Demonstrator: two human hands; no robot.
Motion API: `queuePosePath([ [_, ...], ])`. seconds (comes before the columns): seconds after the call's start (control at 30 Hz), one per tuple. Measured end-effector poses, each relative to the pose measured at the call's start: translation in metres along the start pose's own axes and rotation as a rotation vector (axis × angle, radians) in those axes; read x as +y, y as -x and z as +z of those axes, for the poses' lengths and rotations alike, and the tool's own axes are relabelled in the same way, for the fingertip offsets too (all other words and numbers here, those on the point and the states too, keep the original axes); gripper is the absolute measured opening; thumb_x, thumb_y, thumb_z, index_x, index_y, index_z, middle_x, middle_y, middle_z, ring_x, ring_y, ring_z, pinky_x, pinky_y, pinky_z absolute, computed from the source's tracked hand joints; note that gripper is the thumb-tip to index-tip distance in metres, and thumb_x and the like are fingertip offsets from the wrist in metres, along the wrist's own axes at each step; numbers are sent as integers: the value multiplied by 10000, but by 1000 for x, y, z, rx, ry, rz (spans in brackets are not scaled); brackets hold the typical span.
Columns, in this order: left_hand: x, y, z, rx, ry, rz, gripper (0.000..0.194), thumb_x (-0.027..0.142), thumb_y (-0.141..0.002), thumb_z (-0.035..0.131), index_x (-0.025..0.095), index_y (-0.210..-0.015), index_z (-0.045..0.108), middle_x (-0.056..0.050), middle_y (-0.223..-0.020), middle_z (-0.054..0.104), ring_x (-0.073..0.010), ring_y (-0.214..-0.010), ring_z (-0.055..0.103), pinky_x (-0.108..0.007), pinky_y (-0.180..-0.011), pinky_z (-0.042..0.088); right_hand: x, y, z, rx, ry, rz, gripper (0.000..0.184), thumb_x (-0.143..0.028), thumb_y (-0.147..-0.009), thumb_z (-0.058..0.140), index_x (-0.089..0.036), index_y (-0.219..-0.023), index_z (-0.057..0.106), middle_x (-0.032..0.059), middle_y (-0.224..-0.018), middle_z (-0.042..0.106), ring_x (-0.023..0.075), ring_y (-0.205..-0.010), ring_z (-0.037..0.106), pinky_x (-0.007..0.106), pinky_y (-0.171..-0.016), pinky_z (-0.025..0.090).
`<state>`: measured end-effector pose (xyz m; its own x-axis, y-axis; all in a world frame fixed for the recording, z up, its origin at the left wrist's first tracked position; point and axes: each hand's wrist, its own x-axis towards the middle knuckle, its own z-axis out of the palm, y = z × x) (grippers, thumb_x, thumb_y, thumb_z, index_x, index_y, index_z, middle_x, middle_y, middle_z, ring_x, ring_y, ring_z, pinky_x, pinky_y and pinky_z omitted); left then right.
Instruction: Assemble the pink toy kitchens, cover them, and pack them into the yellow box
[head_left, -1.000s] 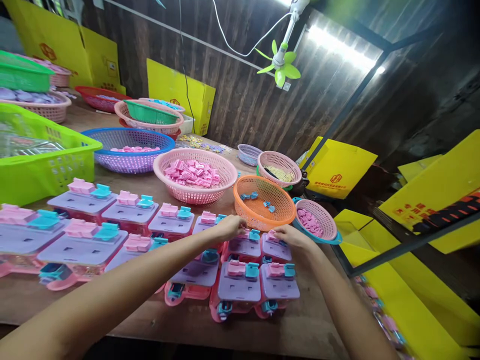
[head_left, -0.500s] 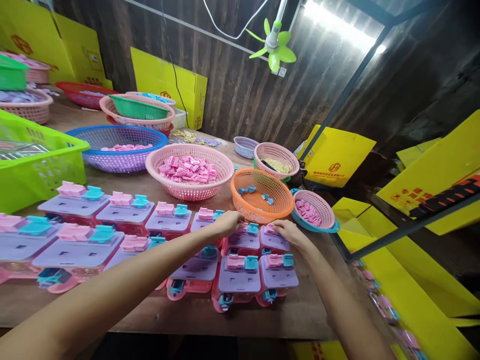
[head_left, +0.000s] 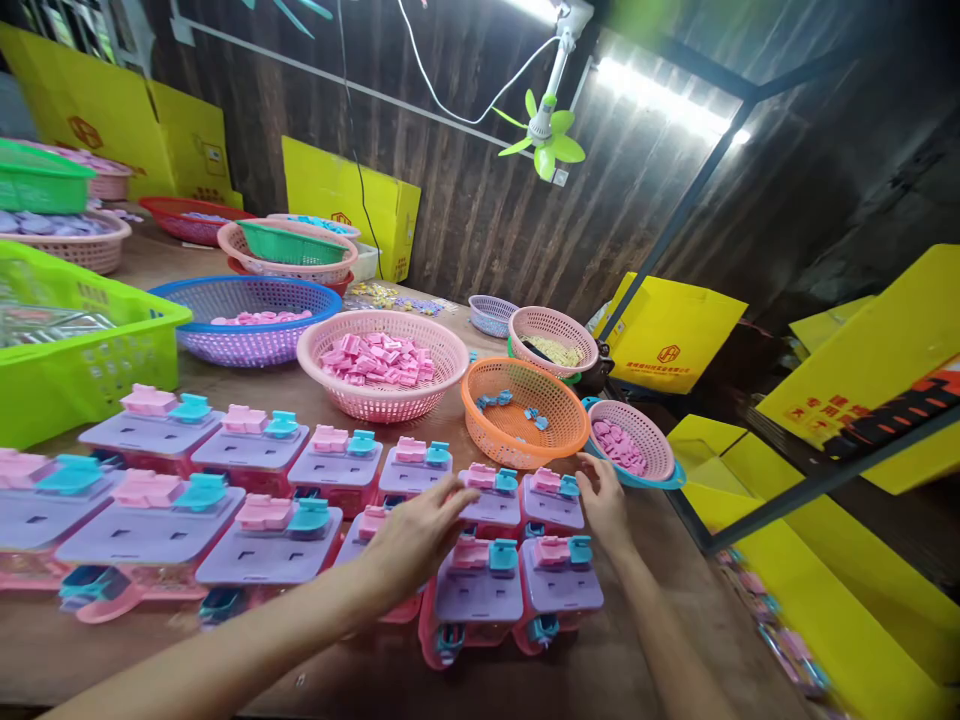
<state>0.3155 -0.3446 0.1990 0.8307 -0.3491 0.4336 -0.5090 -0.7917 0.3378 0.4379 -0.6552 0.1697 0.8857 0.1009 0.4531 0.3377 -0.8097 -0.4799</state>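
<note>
Wooden counter, crowded. Two rows of toy boxes with lilac lids, each topped by a pink piece and a teal piece, run from the left edge toward the middle.

Left hand: fingers spread and loose, gripping nothing, palm down over a front-row toy box and hiding most of its lid. Fingertips reach toward the back-row box just beyond.

Right hand: open, fingers relaxed, holding nothing. It rests at the right edge of the far-right back-row box, touching or just beside it; cannot tell which.

Two more boxes and sit side by side nearest the counter's front edge, between the two forearms.

Behind the boxes: orange basket with a few teal bits, large pink basket heaped with pink pieces, small pink basket with pink pieces at the right. Green crate far left. Yellow cartons lean on the dark wall; a green fan hangs above.
</note>
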Motion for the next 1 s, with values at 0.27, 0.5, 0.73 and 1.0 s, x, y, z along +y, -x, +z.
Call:
queuePosePath([
  [0.27, 15, 54, 13, 87, -155, 366, 577, 91, -733, 514, 202, -1295, 446, -102, -1215, 551, -247, -1144, 473, -385, -948, 449, 93, -13, -3, 131, 243, 312, 564, -304, -778, 432, -139, -1317, 405, 178, -1348, 338, 307, -1152, 464, 401, -864, 429],
  [0.5, 24, 48, 41, 88, -201, 338, 487, 192, -785, 529, 220, -1269, 481, -82, -1235, 566, -246, -1160, 482, -417, -997, 415, 135, -42, 3, 8, 376, 438, 436, -315, -737, 490, -166, -1134, 595, 162, -1116, 584, 321, -948, 587, 420, -745, 452],
  [0.73, 20, 59, 11, 130, -183, 319, 511, 154, -783, 533, 259, -1281, 476, -61, -1182, 611, -221, -1149, 509, -384, -981, 443, 139, -49, -22, 162, 464, 411, 469, -401, -795, 431, -120, -1139, 583, 193, -1079, 615, 361, -950, 560, 438, -734, 421],
  [1.0, -1, 19, -38, 81, -93, 315, 581, 91, -786, 486, 225, -1341, 378, -95, -1286, 498, -250, -1245, 388, -433, -1021, 368, 60, -69, -65, 273, 350, -75, 353, -381, -794, 465, -172, -1043, 604, 117, -1038, 621, 267, -974, 542, 357, -836, 401],
])
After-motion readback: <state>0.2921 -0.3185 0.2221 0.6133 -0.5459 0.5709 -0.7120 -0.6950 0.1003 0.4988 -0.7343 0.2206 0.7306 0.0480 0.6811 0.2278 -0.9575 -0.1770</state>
